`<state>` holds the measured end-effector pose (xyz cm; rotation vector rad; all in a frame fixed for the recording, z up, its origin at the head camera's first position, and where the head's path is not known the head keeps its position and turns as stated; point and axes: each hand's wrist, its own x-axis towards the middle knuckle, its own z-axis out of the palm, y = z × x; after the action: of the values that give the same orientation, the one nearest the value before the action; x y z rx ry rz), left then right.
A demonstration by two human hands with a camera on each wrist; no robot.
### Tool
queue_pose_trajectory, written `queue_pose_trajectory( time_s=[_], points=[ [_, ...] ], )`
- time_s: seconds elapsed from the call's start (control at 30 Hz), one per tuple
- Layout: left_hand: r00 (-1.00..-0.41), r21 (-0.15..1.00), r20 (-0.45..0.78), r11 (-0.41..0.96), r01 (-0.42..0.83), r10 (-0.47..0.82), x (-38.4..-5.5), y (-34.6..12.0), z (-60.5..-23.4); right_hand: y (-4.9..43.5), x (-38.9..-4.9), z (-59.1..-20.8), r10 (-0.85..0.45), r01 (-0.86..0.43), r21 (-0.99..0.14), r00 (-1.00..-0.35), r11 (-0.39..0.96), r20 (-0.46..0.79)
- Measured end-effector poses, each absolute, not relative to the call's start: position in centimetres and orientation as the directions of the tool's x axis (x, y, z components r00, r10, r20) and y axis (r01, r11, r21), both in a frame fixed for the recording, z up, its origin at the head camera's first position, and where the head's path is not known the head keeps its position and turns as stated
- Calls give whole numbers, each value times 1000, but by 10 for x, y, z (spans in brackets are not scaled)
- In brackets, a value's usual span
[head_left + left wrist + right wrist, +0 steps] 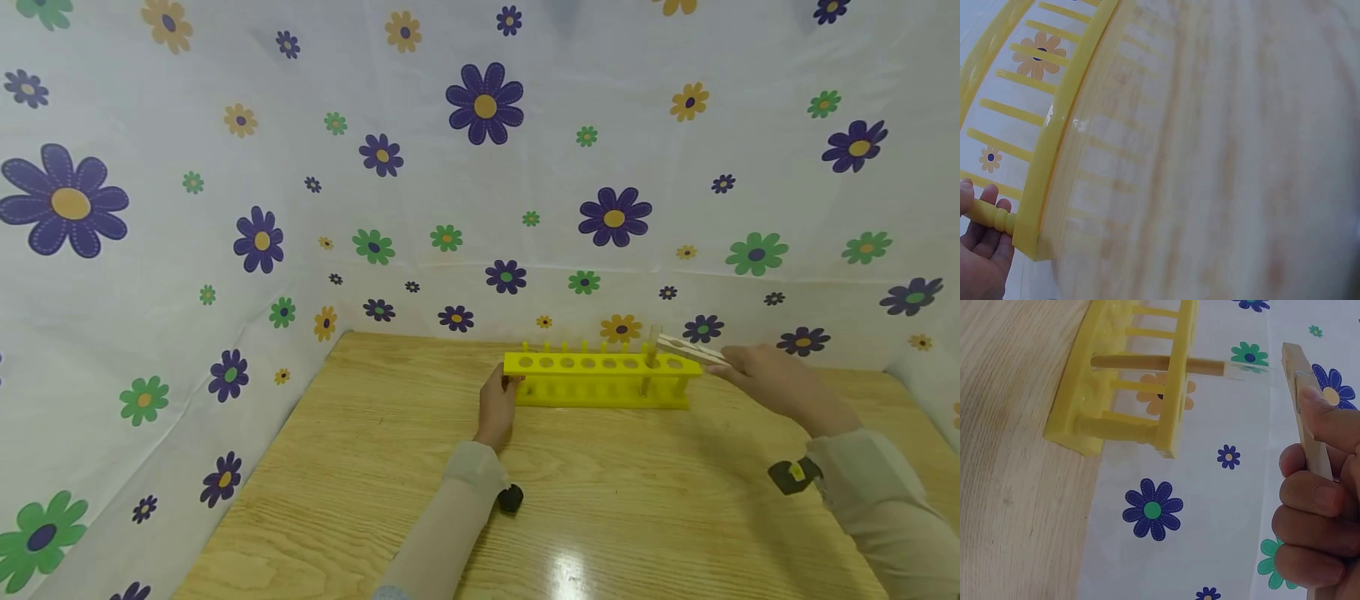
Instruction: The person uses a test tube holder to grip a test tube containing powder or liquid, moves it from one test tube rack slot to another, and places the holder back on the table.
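Observation:
A yellow test tube rack (600,403) stands upright on the wooden table. My left hand (497,408) is at its left end; in the left wrist view, thumb and fingers grip the rack's round end post (988,214). One glass test tube (1204,366), partly filled with brown liquid, stands in a hole near the right end, its top sticking out above the rack. In my right hand (780,387) is a wooden test tube holder (1314,447), thumb pressed on it and fingers curled round it. The holder's tip is right by the tube's mouth.
Light wood tabletop (600,492) stretches in front of the rack. Close behind it hangs a white sheet (540,175) printed with flowers, which also borders the left side. A row of yellow pegs (564,346) rises along the rack's back edge.

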<state>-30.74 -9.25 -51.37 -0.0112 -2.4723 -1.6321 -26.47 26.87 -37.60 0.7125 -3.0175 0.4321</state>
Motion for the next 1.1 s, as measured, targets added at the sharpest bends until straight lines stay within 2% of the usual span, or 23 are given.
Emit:
queue_pose_trajectory(
  time_s=[0.2, 0.37, 0.57, 0.8, 1.1],
  points=[
    [-990, 917, 99, 395, 51, -101, -311, -92, -515, 272, -264, -380, -436, -441, -257, -896, 860, 80],
    [-990, 915, 99, 400, 51, -102, -311, -93, -515, 274, -264, -383, -431, -443, -239, -896, 864, 103],
    [-989, 913, 110, 403, 62, -99, -311, -93, -515, 275, -263, -382, -401, -406, -287, -913, 868, 80],
    [-990, 915, 108, 398, 62, -94, -311, -92, -515, 277, -263, -382, -375, -376, -288, -925, 881, 61],
    [-990, 922, 100, 384, 56, -96, -310, -92, -516, 283, -260, -384, -361, -382, -259, -924, 887, 125]
  ],
)
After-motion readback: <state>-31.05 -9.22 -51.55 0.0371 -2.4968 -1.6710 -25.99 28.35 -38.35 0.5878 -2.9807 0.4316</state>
